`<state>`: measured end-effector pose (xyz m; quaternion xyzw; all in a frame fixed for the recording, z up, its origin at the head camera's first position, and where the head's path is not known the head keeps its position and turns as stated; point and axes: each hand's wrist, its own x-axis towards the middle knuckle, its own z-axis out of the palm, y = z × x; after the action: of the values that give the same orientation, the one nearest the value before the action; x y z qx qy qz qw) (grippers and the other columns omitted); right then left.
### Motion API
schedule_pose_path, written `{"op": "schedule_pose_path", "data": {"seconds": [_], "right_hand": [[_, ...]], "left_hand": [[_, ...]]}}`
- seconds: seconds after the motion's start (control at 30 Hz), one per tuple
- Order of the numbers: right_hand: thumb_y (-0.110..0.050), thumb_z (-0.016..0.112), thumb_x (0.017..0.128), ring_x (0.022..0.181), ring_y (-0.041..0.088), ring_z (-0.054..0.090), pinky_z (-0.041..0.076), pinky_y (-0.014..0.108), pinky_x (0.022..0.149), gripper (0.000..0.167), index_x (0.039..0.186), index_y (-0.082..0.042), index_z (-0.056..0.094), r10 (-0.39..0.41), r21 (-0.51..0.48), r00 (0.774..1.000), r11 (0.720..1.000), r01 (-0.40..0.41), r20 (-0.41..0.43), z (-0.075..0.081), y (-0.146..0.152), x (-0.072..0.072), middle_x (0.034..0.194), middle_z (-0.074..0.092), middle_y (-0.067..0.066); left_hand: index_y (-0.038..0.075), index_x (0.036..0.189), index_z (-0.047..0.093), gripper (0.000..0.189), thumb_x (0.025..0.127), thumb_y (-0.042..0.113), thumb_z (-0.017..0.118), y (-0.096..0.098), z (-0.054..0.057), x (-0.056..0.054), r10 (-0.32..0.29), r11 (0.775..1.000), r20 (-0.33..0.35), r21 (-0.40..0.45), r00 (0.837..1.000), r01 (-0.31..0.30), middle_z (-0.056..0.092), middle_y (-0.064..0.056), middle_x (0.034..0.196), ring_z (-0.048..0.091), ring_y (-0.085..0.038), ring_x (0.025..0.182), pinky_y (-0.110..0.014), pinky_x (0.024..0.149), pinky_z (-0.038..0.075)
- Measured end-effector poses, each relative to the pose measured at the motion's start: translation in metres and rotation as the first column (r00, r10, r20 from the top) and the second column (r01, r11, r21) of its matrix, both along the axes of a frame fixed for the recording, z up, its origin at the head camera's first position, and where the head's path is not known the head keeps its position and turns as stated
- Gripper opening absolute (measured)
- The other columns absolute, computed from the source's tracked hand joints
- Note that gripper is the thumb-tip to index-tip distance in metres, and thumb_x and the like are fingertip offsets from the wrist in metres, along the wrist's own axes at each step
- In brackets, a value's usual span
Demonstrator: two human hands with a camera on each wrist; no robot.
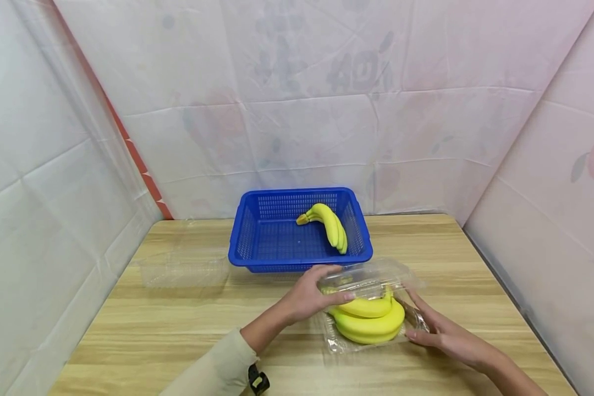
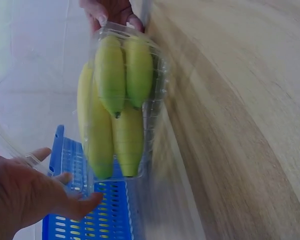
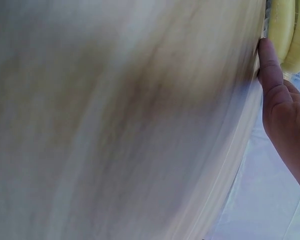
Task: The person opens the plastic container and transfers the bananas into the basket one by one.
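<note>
A clear plastic clamshell box (image 1: pixel 337 342) with yellow bananas (image 1: pixel 371 324) inside stands near the front of the table. Its transparent lid (image 1: pixel 376 273) is raised and tilted over the fruit. My left hand (image 1: pixel 309 294) holds the lid's left edge, thumb toward me and fingers behind; in the left wrist view this hand (image 2: pixel 30 195) curls at the lid. On the opposite side, my right hand (image 1: pixel 443 333) grips the box's right side between thumb and fingers. The right wrist view catches that hand (image 3: pixel 285 110) low beside the bananas (image 3: pixel 285 30).
Behind the box is a blue plastic basket (image 1: pixel 235 242) with one bunch of bananas (image 1: pixel 330 225) at its right. Another clear plastic box (image 1: pixel 183 272) sits on the left of the wooden table (image 1: pixel 178 341). White sheeting (image 1: pixel 302 132) encloses the back and sides.
</note>
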<state>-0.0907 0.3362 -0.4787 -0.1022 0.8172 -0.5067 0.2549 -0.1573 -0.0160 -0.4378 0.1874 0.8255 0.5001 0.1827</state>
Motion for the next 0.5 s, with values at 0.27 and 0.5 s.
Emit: {"op": "schedule_pose_path", "data": {"seconds": [0.27, 0.5], "right_hand": [[-0.026, 0.060, 0.108, 0.159, 0.058, -0.018, -0.004, 0.081, 0.116, 0.096, 0.171, -0.036, -0.013, 0.005, -0.002, 1.000, 1.000, -0.005, 0.003, 0.001, 0.000, 0.002, 0.177, -0.023, 0.020], [-0.026, 0.059, 0.108, 0.159, 0.058, -0.018, -0.007, 0.087, 0.111, 0.095, 0.171, -0.037, -0.012, 0.002, -0.003, 1.000, 1.000, -0.003, -0.009, 0.002, 0.000, 0.003, 0.178, -0.021, 0.019]], "left_hand": [[0.027, 0.156, 0.055, 0.079, 0.090, 0.063, 0.077, -0.004, 0.002, -0.002, -0.029, 0.999, 0.042, 0.015, 0.999, 0.028, 0.045, -0.005, 0.167, 0.040, -0.035, 0.157, -0.065, 0.123, 0.039], [0.021, 0.164, 0.044, 0.094, 0.090, 0.070, 0.073, -0.012, -0.005, -0.003, -0.112, 0.992, 0.008, -0.056, 0.994, 0.112, 0.036, -0.009, 0.174, 0.037, -0.038, 0.160, -0.066, 0.123, 0.039]]}}
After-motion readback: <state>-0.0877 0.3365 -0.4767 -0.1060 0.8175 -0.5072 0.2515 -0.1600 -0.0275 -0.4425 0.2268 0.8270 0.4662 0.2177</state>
